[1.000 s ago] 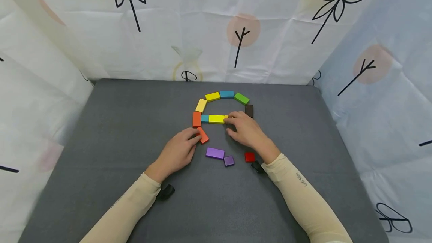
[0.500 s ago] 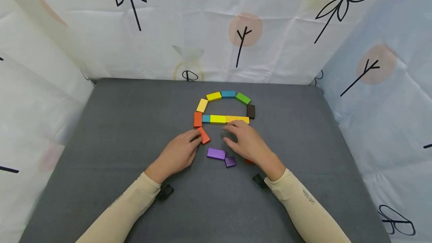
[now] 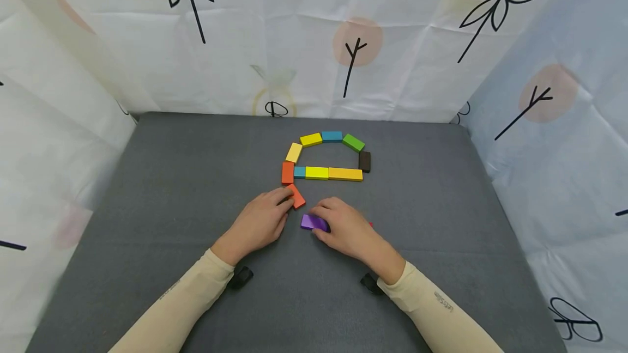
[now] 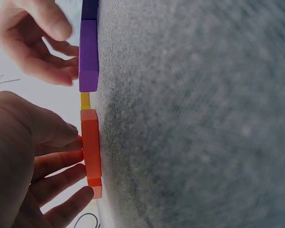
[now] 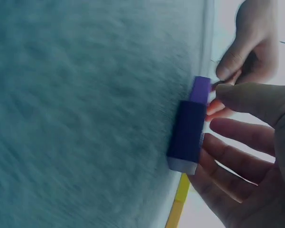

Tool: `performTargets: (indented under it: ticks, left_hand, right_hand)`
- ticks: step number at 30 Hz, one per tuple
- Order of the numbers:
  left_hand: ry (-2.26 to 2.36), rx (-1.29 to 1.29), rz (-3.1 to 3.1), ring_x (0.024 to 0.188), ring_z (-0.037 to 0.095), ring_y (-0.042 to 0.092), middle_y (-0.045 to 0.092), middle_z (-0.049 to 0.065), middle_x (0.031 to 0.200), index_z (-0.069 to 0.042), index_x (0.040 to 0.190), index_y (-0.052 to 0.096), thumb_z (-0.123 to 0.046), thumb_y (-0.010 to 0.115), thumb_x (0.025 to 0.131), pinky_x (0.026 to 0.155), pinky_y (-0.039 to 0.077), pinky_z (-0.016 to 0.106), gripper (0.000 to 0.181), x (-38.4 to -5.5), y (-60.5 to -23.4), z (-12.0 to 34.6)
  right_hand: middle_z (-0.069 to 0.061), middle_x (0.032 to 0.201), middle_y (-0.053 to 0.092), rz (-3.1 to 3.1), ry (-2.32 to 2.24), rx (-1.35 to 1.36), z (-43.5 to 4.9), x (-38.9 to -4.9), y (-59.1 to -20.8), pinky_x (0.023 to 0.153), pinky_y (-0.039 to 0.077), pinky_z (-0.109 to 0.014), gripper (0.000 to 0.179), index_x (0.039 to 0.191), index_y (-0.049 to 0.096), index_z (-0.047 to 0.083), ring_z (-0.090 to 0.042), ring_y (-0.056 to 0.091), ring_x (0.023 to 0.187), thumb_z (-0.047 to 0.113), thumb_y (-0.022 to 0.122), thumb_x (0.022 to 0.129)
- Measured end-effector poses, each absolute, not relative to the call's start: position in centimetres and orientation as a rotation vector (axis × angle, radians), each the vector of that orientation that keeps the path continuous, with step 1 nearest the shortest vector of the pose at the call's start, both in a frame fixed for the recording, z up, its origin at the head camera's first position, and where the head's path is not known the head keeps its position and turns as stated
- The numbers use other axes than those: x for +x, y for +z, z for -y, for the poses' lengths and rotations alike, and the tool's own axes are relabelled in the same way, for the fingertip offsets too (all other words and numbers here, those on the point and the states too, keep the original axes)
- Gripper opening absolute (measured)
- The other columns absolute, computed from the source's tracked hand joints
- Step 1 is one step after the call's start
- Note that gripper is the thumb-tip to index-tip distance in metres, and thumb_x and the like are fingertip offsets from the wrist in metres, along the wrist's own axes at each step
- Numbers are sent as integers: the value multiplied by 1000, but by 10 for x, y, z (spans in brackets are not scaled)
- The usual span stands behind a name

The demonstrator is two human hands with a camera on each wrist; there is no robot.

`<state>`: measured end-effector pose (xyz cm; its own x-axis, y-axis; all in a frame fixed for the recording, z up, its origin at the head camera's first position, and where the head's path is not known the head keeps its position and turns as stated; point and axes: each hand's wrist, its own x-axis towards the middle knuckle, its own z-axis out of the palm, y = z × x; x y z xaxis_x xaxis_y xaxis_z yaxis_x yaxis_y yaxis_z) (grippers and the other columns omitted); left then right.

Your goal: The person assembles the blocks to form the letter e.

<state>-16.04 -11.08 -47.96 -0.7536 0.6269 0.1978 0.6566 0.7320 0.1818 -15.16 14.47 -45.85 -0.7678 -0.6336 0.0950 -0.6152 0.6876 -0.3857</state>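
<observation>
My left hand rests its fingertips on a tilted orange block, which lies flat on the table. In the left wrist view its fingers are spread and relaxed against that orange block. Over the purple blocks hovers my right hand, its thumb and fingers apart. The longer purple block shows beyond its fingertips. A small dark purple block sits near the right fingers in the right wrist view; the hand hides it in the head view.
A red-orange block, pale yellow block, yellow block, blue block, green block and dark brown block form an arch. A row ending in a long amber block crosses below. A red block peeks out behind the right hand.
My right hand has left the amber block and moved down and left to the purple blocks, uncovering the row's right end. The left hand has stayed on the orange block.
</observation>
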Motion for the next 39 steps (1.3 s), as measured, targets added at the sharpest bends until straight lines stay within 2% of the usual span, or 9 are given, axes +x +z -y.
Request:
performTargets:
  ticks: [12, 20, 31, 39]
  left_hand:
    - [-369, -1031, 2831, 134, 32, 61, 63, 15, 145, 1, 137, 73, -12, 76, 101, 111, 51, 49, 38, -159, -478, 109]
    - [-409, -1037, 2840, 133, 31, 61, 63, 15, 144, 3, 137, 72, -11, 77, 100, 112, 50, 46, 39, -159, -477, 108]
    - [-407, -1033, 2837, 131, 31, 62, 63, 15, 144, 3, 137, 72, -12, 79, 99, 111, 52, 46, 41, -158, -476, 109]
    - [-404, -1033, 2824, 131, 31, 63, 64, 15, 143, 2, 137, 73, -12, 79, 99, 111, 52, 46, 41, -158, -477, 109]
  right_hand:
    - [-5, 116, 73, -2803, -554, -1059, -139, -156, -463, 94, 58, -39, 33, 125, 78, 7, -21, 65, 106, 15, 88, 94]
    - [-6, 115, 73, -2804, -555, -1035, -140, -160, -457, 95, 58, -39, 34, 124, 78, 5, -22, 66, 107, 14, 88, 94]
    - [-7, 121, 73, -2807, -538, -967, -142, -174, -454, 100, 56, -40, 34, 127, 78, 6, -23, 66, 110, 14, 87, 95]
    - [-6, 119, 73, -2803, -531, -966, -139, -180, -457, 99, 56, -41, 33, 125, 78, 6, -23, 66, 109, 13, 86, 95]
